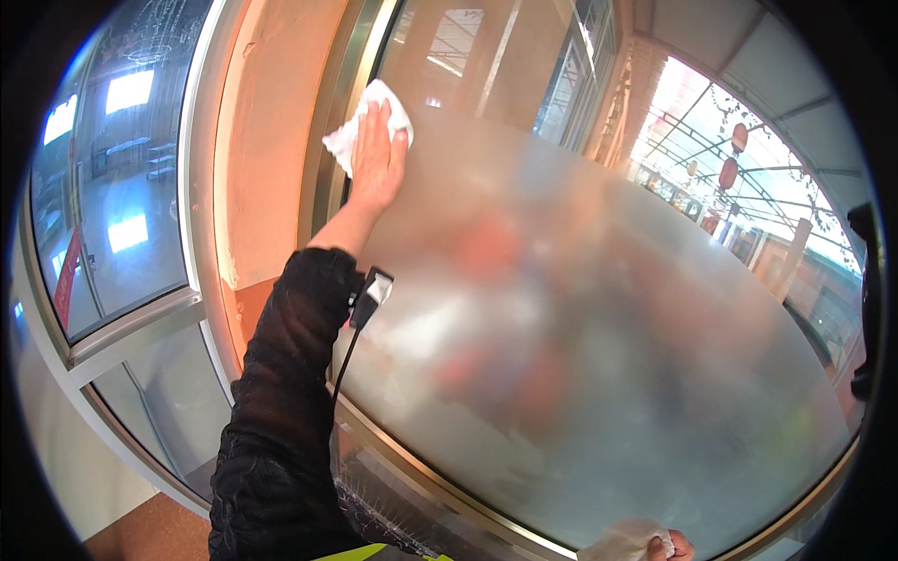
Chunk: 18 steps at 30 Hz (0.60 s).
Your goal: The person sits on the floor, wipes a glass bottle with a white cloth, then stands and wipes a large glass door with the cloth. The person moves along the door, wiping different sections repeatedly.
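My left hand (pixel 377 151) lies flat over a white cloth (pixel 339 140), pressing it to the upper left edge of a large glass pane (pixel 449 336), beside its metal frame. The lower part of the pane is frosted and shows blurred reflections; the strip above is clear glass. At the bottom edge of the view my right hand (pixel 677 545) is closed on a pale, thin cloth or paper (pixel 621 540), partly cut off by the picture's rim. A small black device with a cable sits at my left wrist.
An orange wall pillar (pixel 270 140) stands left of the pane. Beyond it is a metal-framed window or door (pixel 133 329) with a red strip on its glass. A metal frame rail (pixel 449 477) runs under the pane. Red lanterns (pixel 728 173) hang under a glazed roof at right.
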Each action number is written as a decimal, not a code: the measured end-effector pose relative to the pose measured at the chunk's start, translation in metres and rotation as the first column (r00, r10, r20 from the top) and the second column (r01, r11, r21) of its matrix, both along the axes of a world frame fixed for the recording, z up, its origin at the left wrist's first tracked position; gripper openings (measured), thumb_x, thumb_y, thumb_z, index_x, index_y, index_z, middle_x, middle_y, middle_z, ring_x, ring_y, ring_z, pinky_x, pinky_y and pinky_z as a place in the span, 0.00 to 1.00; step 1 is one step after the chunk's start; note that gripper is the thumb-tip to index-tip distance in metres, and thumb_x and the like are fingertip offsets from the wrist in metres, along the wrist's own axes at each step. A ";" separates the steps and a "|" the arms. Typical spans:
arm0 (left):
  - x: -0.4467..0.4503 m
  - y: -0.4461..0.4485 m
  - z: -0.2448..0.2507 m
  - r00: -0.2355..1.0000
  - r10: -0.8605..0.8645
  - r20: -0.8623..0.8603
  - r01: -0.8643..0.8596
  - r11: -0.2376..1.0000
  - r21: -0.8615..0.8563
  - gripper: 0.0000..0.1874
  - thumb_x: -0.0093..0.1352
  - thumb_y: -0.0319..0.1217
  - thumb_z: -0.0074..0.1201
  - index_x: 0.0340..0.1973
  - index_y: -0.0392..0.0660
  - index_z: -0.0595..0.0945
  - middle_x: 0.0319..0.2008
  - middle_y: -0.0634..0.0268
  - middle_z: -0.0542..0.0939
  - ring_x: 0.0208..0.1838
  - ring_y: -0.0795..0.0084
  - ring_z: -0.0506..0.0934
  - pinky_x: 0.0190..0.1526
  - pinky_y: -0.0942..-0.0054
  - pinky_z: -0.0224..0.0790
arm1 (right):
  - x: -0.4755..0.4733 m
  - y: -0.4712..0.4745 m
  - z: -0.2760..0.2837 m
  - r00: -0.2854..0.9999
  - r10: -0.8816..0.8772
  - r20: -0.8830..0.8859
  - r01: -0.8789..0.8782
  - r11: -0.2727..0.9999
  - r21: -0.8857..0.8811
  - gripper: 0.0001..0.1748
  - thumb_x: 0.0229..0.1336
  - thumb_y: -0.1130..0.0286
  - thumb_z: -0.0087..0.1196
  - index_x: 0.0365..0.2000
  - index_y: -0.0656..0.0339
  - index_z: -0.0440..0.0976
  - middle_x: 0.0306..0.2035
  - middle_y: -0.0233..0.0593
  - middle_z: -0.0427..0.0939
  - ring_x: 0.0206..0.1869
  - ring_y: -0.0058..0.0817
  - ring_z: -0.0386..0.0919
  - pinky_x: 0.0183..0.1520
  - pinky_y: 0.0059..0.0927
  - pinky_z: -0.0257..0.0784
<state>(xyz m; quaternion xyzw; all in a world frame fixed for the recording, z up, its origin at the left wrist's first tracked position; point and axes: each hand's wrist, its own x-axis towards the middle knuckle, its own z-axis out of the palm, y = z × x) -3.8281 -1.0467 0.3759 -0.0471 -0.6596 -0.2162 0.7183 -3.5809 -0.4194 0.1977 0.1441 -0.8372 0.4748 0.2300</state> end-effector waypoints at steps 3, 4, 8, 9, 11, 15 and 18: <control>0.008 0.001 -0.061 0.998 -0.030 0.048 0.031 0.999 -0.026 0.31 0.75 0.43 0.32 0.69 0.41 0.52 0.71 0.48 0.47 0.74 0.48 0.43 0.71 0.55 0.32 | 0.001 -0.004 -0.004 1.000 -0.015 0.011 0.015 1.000 0.017 0.06 0.59 0.71 0.56 0.28 0.63 0.75 0.24 0.26 0.72 0.27 0.16 0.63 0.31 0.21 0.62; 0.013 0.006 -0.086 0.997 -0.029 0.069 0.030 0.999 -0.016 0.30 0.75 0.41 0.33 0.69 0.40 0.52 0.71 0.48 0.47 0.74 0.47 0.43 0.71 0.55 0.32 | 0.000 -0.006 -0.005 1.000 -0.017 0.002 0.017 0.999 0.036 0.06 0.59 0.71 0.56 0.28 0.63 0.75 0.24 0.26 0.72 0.27 0.16 0.64 0.31 0.21 0.62; 0.029 0.020 -0.161 0.979 -0.058 0.194 0.042 0.995 0.085 0.31 0.74 0.39 0.32 0.68 0.35 0.51 0.72 0.47 0.46 0.75 0.47 0.41 0.71 0.54 0.30 | -0.002 -0.009 -0.012 1.000 -0.015 0.011 0.015 0.999 0.029 0.06 0.58 0.71 0.57 0.29 0.64 0.75 0.24 0.26 0.72 0.28 0.16 0.64 0.31 0.21 0.63; 0.029 0.021 -0.166 0.977 -0.076 0.198 0.056 0.993 0.105 0.32 0.73 0.39 0.33 0.68 0.34 0.51 0.72 0.46 0.46 0.75 0.47 0.40 0.71 0.54 0.29 | -0.001 -0.009 -0.012 1.000 -0.010 0.003 0.009 0.999 0.047 0.06 0.58 0.71 0.57 0.29 0.64 0.76 0.24 0.26 0.72 0.28 0.16 0.65 0.31 0.21 0.63; 0.022 0.020 -0.153 0.987 -0.021 0.159 0.007 0.996 0.089 0.32 0.74 0.41 0.32 0.68 0.35 0.51 0.72 0.48 0.46 0.74 0.45 0.39 0.71 0.53 0.30 | -0.001 -0.004 -0.008 1.000 0.002 0.007 -0.002 0.997 0.075 0.06 0.58 0.71 0.57 0.30 0.64 0.76 0.24 0.26 0.73 0.28 0.16 0.65 0.31 0.21 0.63; 0.009 0.033 -0.085 0.999 0.005 0.050 -0.013 0.989 0.150 0.30 0.74 0.40 0.33 0.69 0.41 0.54 0.72 0.52 0.47 0.74 0.46 0.41 0.70 0.51 0.30 | 0.005 -0.003 -0.012 0.999 -0.017 0.039 0.017 1.000 0.000 0.07 0.58 0.70 0.58 0.32 0.64 0.77 0.25 0.24 0.73 0.28 0.15 0.65 0.32 0.20 0.64; 0.022 0.086 -0.061 0.995 0.059 0.085 -0.055 0.997 -0.055 0.31 0.75 0.42 0.30 0.69 0.39 0.51 0.72 0.53 0.48 0.75 0.48 0.41 0.71 0.55 0.30 | 0.007 0.001 -0.015 0.998 -0.050 0.049 0.051 0.999 -0.019 0.08 0.59 0.69 0.58 0.33 0.64 0.77 0.25 0.23 0.73 0.28 0.14 0.65 0.31 0.19 0.63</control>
